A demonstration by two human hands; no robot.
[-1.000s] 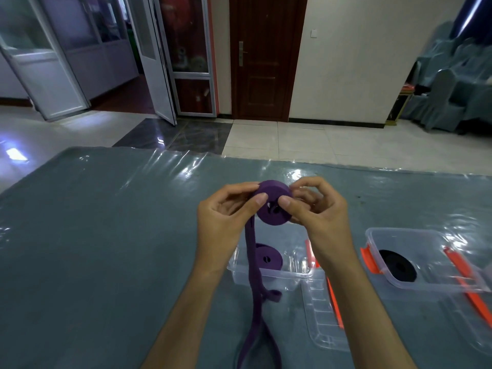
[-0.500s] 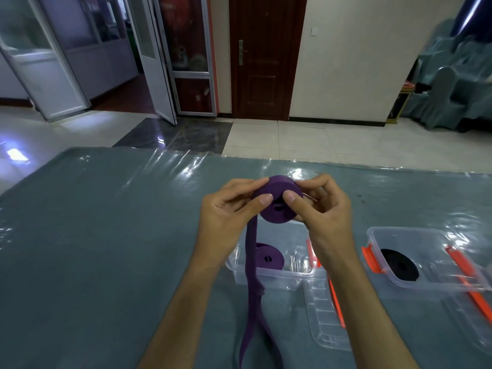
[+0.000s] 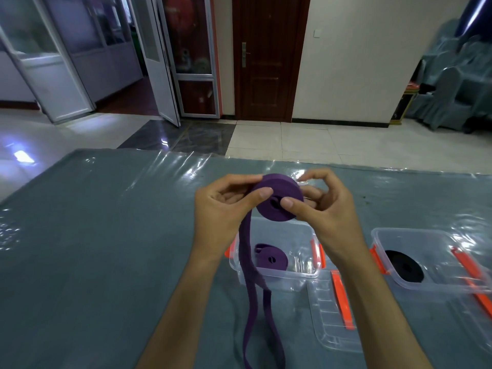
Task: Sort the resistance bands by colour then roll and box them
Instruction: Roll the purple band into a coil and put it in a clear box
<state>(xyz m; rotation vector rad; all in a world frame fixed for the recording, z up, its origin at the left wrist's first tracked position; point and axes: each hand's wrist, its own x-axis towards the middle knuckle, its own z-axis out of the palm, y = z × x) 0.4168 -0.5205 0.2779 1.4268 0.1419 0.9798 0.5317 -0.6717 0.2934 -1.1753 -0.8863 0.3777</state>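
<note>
Above our table [image 3: 106,249], both the left hand [image 3: 221,209] and right hand [image 3: 327,209] are pinching the soft purple band [image 3: 277,201] (limp tail dangling), gripping the coil's rim.

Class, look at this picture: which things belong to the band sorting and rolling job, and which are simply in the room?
Part of the job:
purple band roll in left hand and right hand
rolled purple band in clear box
black band roll in second box
loose lid

Just there:
brown door
covered chairs
</note>
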